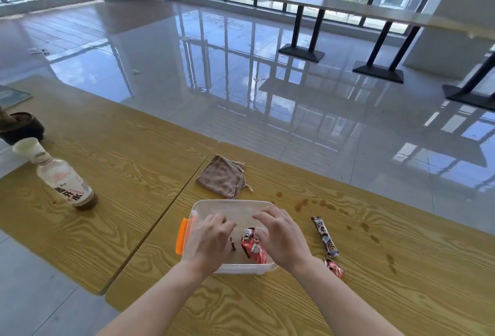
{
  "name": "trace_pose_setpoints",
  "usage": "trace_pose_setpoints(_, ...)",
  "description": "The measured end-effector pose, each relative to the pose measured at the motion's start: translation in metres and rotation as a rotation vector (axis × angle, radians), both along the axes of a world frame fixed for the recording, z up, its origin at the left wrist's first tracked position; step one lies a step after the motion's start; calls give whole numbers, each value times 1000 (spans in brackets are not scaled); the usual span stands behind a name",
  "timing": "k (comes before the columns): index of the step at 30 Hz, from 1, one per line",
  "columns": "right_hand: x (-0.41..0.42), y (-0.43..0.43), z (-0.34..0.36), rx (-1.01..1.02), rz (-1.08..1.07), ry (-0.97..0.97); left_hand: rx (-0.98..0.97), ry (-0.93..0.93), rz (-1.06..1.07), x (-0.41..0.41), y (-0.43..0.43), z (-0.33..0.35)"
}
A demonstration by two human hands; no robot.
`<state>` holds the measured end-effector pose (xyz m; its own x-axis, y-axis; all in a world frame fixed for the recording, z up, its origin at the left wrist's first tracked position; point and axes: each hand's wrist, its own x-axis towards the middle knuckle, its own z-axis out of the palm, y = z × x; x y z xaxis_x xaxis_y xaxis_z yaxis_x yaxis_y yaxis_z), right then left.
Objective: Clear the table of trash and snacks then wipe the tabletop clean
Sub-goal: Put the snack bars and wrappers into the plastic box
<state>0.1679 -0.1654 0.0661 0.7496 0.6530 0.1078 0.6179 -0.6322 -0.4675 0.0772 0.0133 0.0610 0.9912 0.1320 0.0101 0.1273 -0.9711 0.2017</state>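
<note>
A clear plastic box (230, 205) with an orange latch (181, 236) sits on the wooden table (401, 268). Both hands hover over it. My left hand (210, 242) has its fingers curled, with a small dark snack piece (233, 244) at its fingertips. My right hand (281, 236) rests on a red snack packet (253, 248) that lies inside the box. To the right of the box lie a dark wrapped snack bar (325, 236) and a small red wrapper (334, 267). A folded brown cloth (222, 177) lies behind the box. Brown spill spots (301, 205) mark the tabletop.
A plastic bottle (65, 184) with brown liquid at its bottom stands on the left table, with a white paper cup (28, 148) and a dark pot (21, 128) behind it. A gap runs between the two tables. Beyond lie a glossy floor and other tables (348, 6).
</note>
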Motion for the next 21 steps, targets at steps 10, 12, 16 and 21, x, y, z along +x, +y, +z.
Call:
trace_pose_setpoints(10, 6, -47, 7, 26, -85, -20, -125, -160, -36, 18, -44, 21)
trace_pose_setpoints(12, 8, -58, 7, 16, -111, -14, -141, -189, -50, 22, -54, 25)
trace_pose_setpoints(16, 17, -83, 6, 5, -169, 2, -152, -235, -110, 31, -76, 35)
trace_pose_setpoints(21, 32, -123, 2, -32, -290, 58, -176, -275, -219, 50, -121, 42)
